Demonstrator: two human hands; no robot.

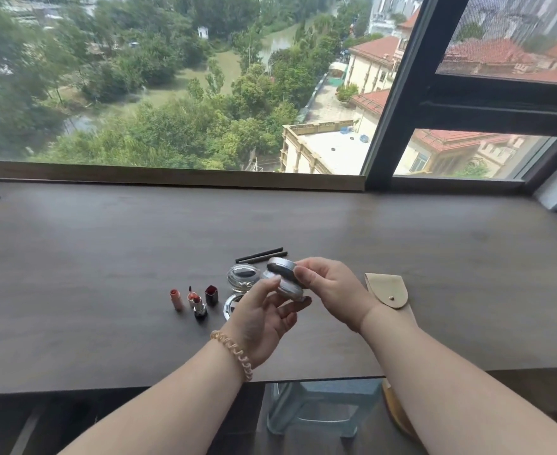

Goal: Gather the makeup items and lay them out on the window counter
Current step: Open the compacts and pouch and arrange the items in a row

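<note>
Grey-blue plastic stool (319, 408) nearest of all, below the silver compact (285, 280) and under the near edge of the dark wood counter (106, 257). Coiled amber hair tie (232, 354) round the left wrist. Left hand (264, 318) under and left of the compact, palm up, thumb and curled fingers cupping its lower half. Right hand (329, 290) to the compact's right, thumb and forefinger pinching the rim of the tilted upper half. Compact lifted clear of the counter between the two grips, its halves parted at an angle. Just left of and below the compact, partly hidden behind the left hand: round mirrored disc (230, 307) flat on the wood. Further left of the compact, in a short row: dark red cap (211, 294), uncapped lipstick (198, 303), pink tube (176, 298). Just behind the compact to its left, clear glass jar (240, 277) with a dark centre. Right of the compact, partly covered by the right wrist, beige pouch (388, 292) with a snap. Beyond the compact, two black pencils (260, 254) lying side by side. Farthest beyond it, window glass (172, 93) onto trees and red roofs.
</note>
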